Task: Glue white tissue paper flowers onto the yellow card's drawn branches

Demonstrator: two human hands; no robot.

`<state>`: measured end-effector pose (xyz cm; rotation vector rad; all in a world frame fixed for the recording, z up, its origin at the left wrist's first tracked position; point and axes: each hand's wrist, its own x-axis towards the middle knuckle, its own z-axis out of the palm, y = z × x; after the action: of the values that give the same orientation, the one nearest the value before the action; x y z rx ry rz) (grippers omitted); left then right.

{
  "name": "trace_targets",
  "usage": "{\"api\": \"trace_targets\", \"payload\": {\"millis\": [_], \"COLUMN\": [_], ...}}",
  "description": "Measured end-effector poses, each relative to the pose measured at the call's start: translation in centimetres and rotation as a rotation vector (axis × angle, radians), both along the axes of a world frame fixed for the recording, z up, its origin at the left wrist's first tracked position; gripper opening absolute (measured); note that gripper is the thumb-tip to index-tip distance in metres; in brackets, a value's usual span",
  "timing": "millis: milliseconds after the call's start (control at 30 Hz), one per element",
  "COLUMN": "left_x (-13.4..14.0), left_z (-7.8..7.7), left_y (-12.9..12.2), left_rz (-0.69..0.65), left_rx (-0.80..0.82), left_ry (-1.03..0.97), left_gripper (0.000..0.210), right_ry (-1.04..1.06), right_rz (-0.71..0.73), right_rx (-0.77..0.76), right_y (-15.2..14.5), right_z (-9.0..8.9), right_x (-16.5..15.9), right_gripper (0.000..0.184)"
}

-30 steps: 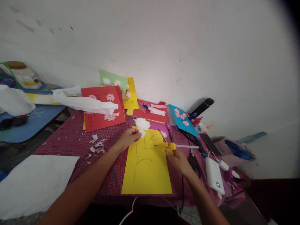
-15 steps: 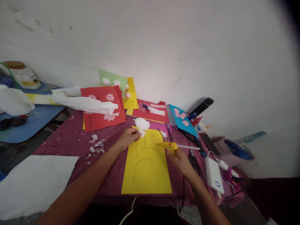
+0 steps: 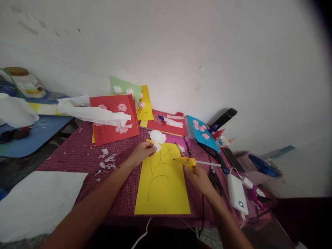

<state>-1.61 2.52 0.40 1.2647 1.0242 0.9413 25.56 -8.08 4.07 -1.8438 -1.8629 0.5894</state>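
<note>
Over the top left corner of a yellow sheet of paper (image 3: 166,197), my left hand (image 3: 143,152) pinches a small white piece of paper (image 3: 157,147). Just behind it lies a pile of white paper pieces (image 3: 157,136). My right hand (image 3: 199,177) is wrapped round a yellow hot glue gun (image 3: 186,161), its nozzle pointing left above the sheet's upper right part. A clear glue stick (image 3: 209,163) sticks out of the gun's rear. Dark curved lines like a branching stem are drawn on the yellow sheet.
Red cards with pink paper flowers (image 3: 114,135) lie at the back left, a blue card (image 3: 202,129) at the back right. White paper scraps (image 3: 107,162) are scattered left of the sheet. Scissors (image 3: 214,178) and a white power bank (image 3: 237,193) lie on the right.
Almost nothing differs. Both hands keep their places, with the white piece of paper and the glue gun still held; the view has shifted very slightly.
</note>
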Motion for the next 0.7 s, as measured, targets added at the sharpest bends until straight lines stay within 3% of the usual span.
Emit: {"api": "trace_targets", "payload": {"millis": [700], "left_x": [-0.01], "left_z": [-0.11], "left_y": [0.02], "left_rz": [0.001], "left_rx": [0.018], "left_ry": [0.008], "left_gripper": [0.025], "right_ry": [0.05], "right_rz": [0.029], "right_rx": [-0.022], "right_y": [-0.14], "right_z": [-0.05], "right_x": [0.37], "right_gripper": [0.038]}}
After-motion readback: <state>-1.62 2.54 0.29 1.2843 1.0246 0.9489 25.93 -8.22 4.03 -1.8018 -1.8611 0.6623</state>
